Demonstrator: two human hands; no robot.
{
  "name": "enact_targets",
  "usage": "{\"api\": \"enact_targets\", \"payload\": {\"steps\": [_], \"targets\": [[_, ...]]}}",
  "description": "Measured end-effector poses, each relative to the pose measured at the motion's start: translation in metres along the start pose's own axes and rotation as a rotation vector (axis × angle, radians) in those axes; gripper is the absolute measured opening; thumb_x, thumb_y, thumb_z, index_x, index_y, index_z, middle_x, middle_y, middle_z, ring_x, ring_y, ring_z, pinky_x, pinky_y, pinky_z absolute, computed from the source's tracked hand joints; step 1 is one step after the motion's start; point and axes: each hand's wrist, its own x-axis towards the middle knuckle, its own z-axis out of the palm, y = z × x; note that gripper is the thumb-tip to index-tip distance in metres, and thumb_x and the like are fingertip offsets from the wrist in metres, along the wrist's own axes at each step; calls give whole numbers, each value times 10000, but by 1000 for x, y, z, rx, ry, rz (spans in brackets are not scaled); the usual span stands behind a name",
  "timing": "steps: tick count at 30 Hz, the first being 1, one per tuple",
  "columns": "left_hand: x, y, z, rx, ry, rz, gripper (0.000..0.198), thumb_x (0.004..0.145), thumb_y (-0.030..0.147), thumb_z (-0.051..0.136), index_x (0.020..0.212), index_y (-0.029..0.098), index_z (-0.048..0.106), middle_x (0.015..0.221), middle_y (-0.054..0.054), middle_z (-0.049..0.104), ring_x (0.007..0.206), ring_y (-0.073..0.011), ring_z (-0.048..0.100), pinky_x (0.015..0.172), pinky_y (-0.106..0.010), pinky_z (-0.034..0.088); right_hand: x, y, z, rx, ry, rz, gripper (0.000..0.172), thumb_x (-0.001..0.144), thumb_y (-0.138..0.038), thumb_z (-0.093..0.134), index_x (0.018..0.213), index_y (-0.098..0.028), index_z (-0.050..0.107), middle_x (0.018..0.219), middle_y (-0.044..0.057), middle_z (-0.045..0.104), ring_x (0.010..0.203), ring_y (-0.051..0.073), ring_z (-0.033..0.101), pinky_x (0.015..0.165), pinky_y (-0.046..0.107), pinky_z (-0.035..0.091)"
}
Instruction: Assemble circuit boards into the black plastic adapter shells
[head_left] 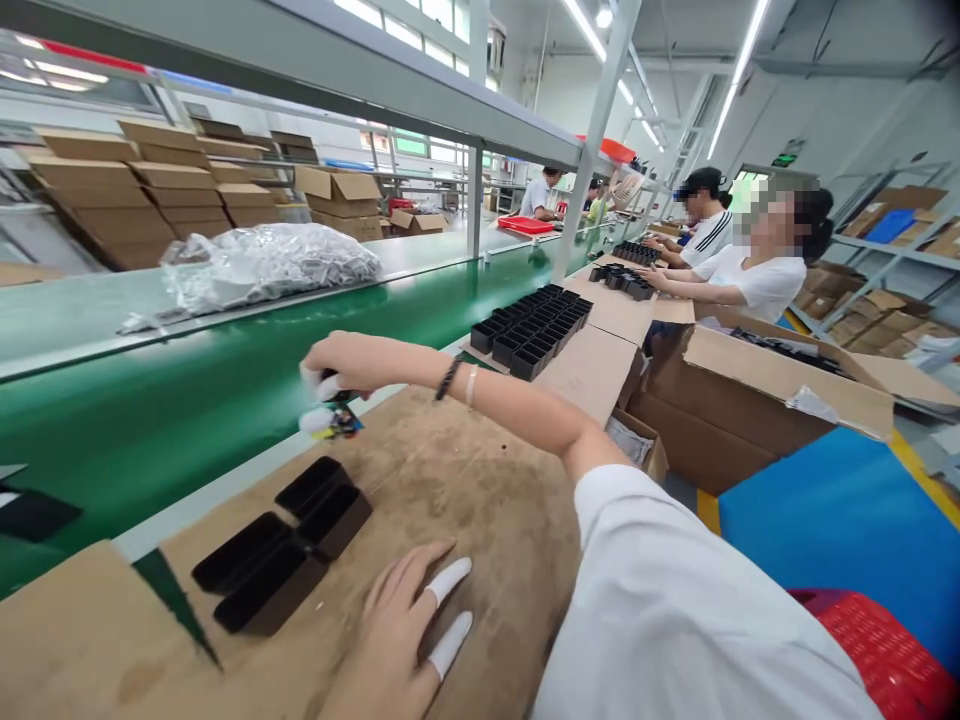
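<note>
My right hand [351,362] reaches across at the end of a stretched arm, its fingers closed and pointing down. Below its fingertips hangs a small multicoloured piece [343,421] in yellow, blue and black, blurred, so its kind is unclear. A white round shape sits beside it. My left hand [401,630] rests open, fingers spread, over the brown cardboard sheet [480,510]; two of its fingers wear white finger cots. Left of this hand stand several open black rectangular boxes [274,585] in a tight group. My right hand is above and beyond them.
A green conveyor belt [180,390] runs along the far side. Many black boxes [529,335] stand in rows ahead. A pile of clear plastic bags [277,262] lies behind the belt. Co-workers [757,270] sit further along. A large carton [765,380] and red crate [877,640] are at right.
</note>
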Motion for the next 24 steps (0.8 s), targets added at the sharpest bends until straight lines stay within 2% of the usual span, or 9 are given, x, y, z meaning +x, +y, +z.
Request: {"api": "enact_targets", "payload": {"steps": [3, 5, 9, 12, 15, 18, 21, 24], "targets": [[6, 6, -8, -1, -63, -26, 363, 987, 330, 574, 1340, 334, 654, 1428, -98, 668, 1259, -311, 677, 995, -513, 626, -16, 36, -16, -52, 4, 95, 217, 987, -294, 656, 840, -136, 673, 644, -79, 649, 714, 82, 643, 644, 161, 466], [10, 12, -14, -21, -94, -43, 352, 980, 295, 578, 1320, 323, 667, 1414, -108, 674, 1255, -311, 679, 993, -518, 626, -12, 53, -17, -77, -18, 124, 210, 983, -318, 672, 913, -121, 695, 732, -55, 697, 765, 103, 666, 685, 187, 497], [18, 27, -24, -92, -152, -111, 342, 950, 226, 604, 1283, 264, 672, 1416, -145, 653, 1283, -330, 644, 1050, -590, 573, 23, 69, -6, -172, -96, 160, 275, 983, -370, 686, 1111, -126, 696, 1054, 31, 732, 917, 187, 713, 806, 336, 615], [24, 32, -27, -148, -217, -143, 339, 939, 232, 648, 1278, 226, 662, 1430, -161, 631, 1322, -337, 601, 1107, -615, 515, 60, 78, 4, -254, -102, 175, 362, 995, -377, 666, 1291, -170, 639, 1288, 103, 670, 1096, 226, 689, 925, 432, 614], [27, 32, -27, -179, -239, -169, 369, 933, 233, 670, 1300, 206, 646, 1432, -170, 618, 1341, -340, 575, 1132, -612, 481, 90, 87, 17, -282, -160, 147, 380, 997, -373, 663, 1323, -181, 623, 1309, 106, 661, 1098, 225, 689, 920, 433, 618], [27, 32, -26, -194, -238, -173, 380, 926, 237, 682, 1303, 200, 641, 1423, -171, 620, 1339, -345, 568, 1137, -605, 469, 106, 88, 36, -293, -187, 54, 364, 997, -380, 664, 1290, -166, 639, 1270, 95, 679, 1071, 220, 696, 904, 427, 621], [26, 31, -24, -208, -228, -160, 369, 933, 263, 680, 1295, 201, 646, 1424, -167, 621, 1334, -346, 569, 1134, -589, 471, 107, 85, 50, -327, -143, -25, 355, 995, -391, 664, 1265, -160, 654, 1286, 99, 677, 1112, 235, 687, 942, 445, 607], [25, 30, -23, -212, -213, -144, 363, 938, 281, 676, 1291, 200, 650, 1433, -162, 620, 1335, -349, 567, 1141, -591, 461, 95, 91, 44, -356, -162, -61, 298, 987, -375, 679, 1178, -146, 690, 1206, 82, 714, 1059, 216, 705, 920, 420, 611]]}}
